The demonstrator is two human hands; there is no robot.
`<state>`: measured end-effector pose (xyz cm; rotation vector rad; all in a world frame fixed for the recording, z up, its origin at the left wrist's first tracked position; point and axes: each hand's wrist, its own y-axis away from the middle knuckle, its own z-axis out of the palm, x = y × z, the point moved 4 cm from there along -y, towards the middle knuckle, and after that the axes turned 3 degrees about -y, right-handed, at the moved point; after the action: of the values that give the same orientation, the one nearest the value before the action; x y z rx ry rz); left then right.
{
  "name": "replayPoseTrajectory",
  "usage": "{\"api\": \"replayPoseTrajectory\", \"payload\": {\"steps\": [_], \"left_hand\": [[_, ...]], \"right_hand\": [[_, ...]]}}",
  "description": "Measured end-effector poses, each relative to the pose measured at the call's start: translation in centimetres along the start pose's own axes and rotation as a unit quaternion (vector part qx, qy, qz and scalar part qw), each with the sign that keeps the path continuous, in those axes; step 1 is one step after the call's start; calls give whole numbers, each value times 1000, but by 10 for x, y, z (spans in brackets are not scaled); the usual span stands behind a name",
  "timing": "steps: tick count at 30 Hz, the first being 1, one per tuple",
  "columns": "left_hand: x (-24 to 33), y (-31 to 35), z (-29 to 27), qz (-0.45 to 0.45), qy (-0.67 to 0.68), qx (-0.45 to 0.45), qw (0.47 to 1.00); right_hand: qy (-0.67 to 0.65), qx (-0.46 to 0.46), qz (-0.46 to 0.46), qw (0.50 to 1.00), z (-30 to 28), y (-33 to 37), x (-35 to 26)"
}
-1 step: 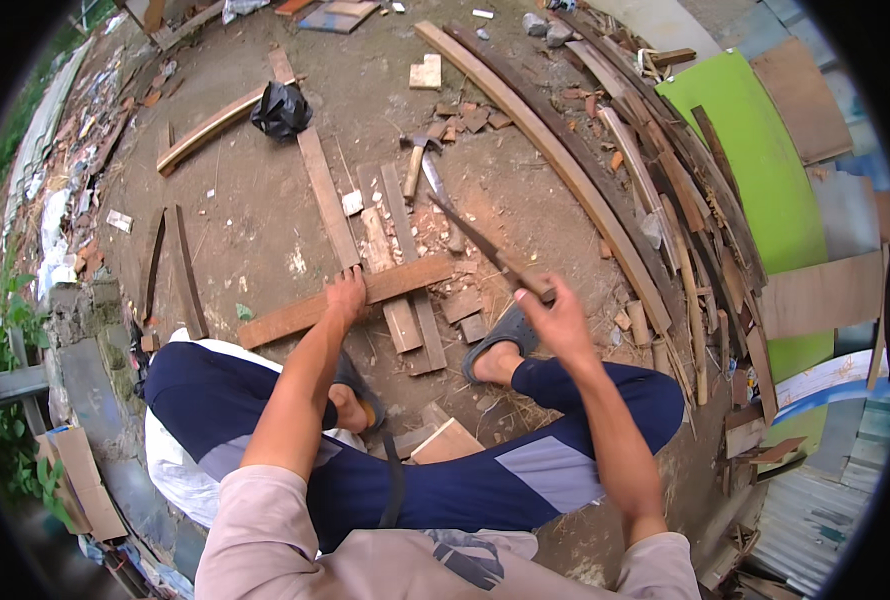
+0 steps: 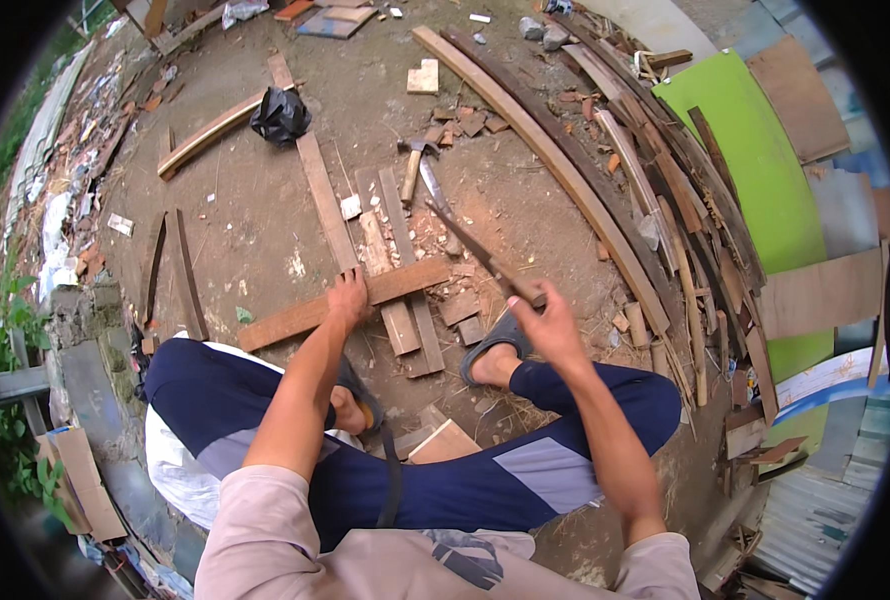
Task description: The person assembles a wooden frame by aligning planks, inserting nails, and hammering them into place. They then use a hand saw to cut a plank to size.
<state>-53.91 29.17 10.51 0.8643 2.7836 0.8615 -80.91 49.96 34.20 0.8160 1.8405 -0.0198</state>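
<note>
I am looking down on an outdoor yard, where brown dirt ground (image 2: 235,205) is spreading under everything. On the left, a low grey block wall (image 2: 85,365) is running beside green plants (image 2: 0,345), and farther off a strip of rubble (image 2: 85,135) is lining the edge. On the right, I am seeing a timber pile (image 2: 680,190) stretching from far to near. Beyond it, a lime-green panel (image 2: 750,150) is lying among brown boards (image 2: 800,95), while corrugated metal (image 2: 810,530) is filling the near right corner. Soft daylight is falling evenly.
</note>
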Motion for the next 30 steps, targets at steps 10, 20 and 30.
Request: {"api": "replayPoseTrajectory", "payload": {"steps": [10, 20, 30], "left_hand": [[42, -1, -1, 24, 49, -14, 998], [46, -5, -22, 81, 50, -31, 995], [45, -12, -17, 67, 195, 254, 945]], "right_hand": [[-11, -23, 11, 1000, 5, 66, -20], [18, 70, -31, 997, 77, 79, 31], [-54, 86, -34, 994, 157, 55, 89]]}}
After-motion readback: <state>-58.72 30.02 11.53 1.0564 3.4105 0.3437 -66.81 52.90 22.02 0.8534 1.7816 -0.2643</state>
